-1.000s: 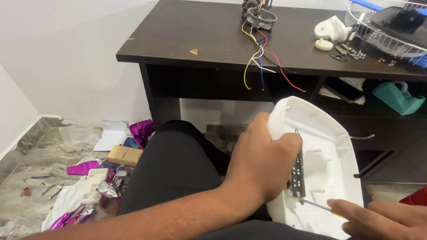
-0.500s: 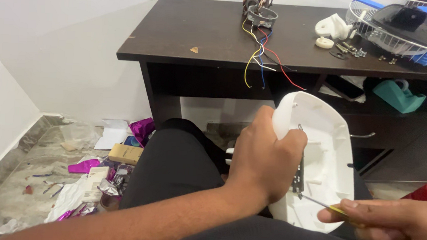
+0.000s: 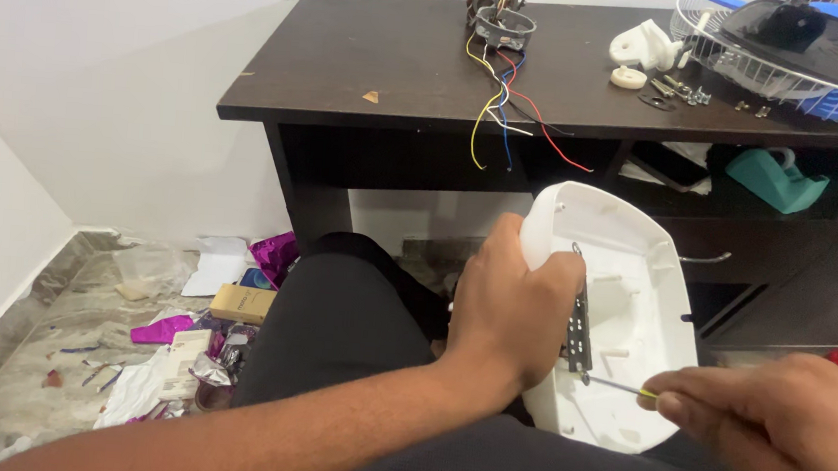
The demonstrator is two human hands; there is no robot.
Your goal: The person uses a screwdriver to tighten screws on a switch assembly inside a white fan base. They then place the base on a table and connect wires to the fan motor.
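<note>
The left hand (image 3: 512, 316) is wrapping its fingers tight around the left edge of a white plastic cover (image 3: 630, 309). The cover is resting on the person's lap, with its hollow inside facing up. Inside it, a thin dark metal strip (image 3: 580, 325) is lying near the fingers, and a few small white posts are sticking up from the floor of the cover.

The right hand (image 3: 779, 428) is closing around a screwdriver (image 3: 620, 386). Only a bit of its yellow handle is showing between the pinched fingers. The thin metal tip is pointing left, and it is touching the lower end of the metal strip inside the cover.

Behind the lap, a dark brown table (image 3: 352, 73) is standing against the wall. A small motor (image 3: 499, 10) is sitting on it, with coloured wires (image 3: 501, 113) hanging over the front edge. A wire fan guard (image 3: 786, 55) is lying at the table's right end, holding a dark round piece. Just beside it are some white plastic parts (image 3: 643, 50) and small screws (image 3: 685, 90). A green tape holder (image 3: 777, 180) is sitting on the shelf below. Scraps of paper and wrappers (image 3: 176, 337) are lying on the floor at the left.
</note>
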